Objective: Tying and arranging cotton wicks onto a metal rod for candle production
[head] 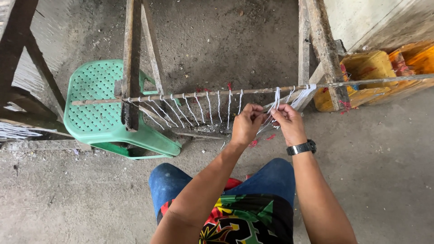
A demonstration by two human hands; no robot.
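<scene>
Both hands pinched white string: the left hand (246,124) and the right hand (288,122) were closed on strands hanging from one thin horizontal wooden rod (190,95). About twelve white string loops (199,108) hung along that rod to the left of the hands. One green perforated plastic stool (101,110) stood under the rod's left end; two yellow plastic containers (370,68) sat behind its right end. One black wristwatch (301,147) was on the right wrist.

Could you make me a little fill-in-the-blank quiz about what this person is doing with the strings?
1. Both hands pinch white ____ hanging from the thin horizontal rod.
2. The plastic stool to the left is ____ in colour.
3. The wristwatch sits on the ____ wrist.
4. The left hand and right hand work over a ____ floor.

Missing words: strings; green; right; concrete
</scene>
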